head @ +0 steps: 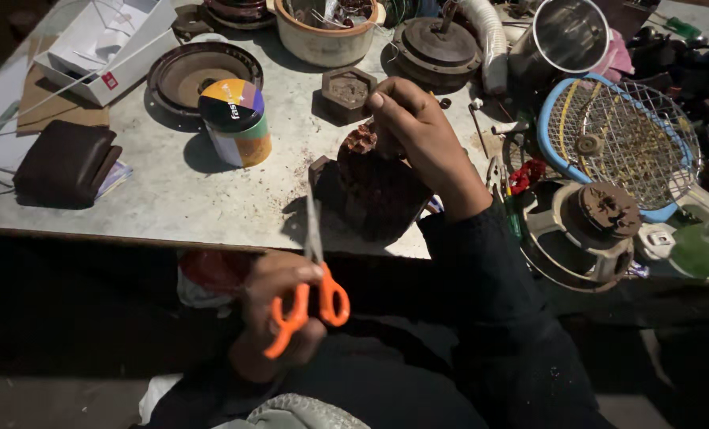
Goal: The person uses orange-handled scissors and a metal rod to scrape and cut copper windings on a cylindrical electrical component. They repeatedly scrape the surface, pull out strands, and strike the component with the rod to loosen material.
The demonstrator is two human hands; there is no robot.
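I see left hand [279, 314] gripping orange scissors [311, 298]; right hand [414, 131] closed on dark rusty motor block [378, 191]; beige bowl [322, 36] holding tangled wires; colourful tin [235, 123] lidded.

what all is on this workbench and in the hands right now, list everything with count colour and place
rusty brown motor stator block: 1, dark red-brown, bench centre front
orange-handled scissors: 1, orange and steel, below bench edge
round tin with multicoloured lid: 1, yellow-white, left of centre
white cardboard box: 1, white, far left
dark brown wallet: 1, brown, left front
hexagonal metal piece: 1, grey-brown, behind the stator
cream bowl of parts: 1, cream, far centre
blue-rimmed wire fan guard: 1, blue and grey, right
shiny metal cylinder: 1, silver, far right
left hand: grip on scissors
right hand: grip on stator top
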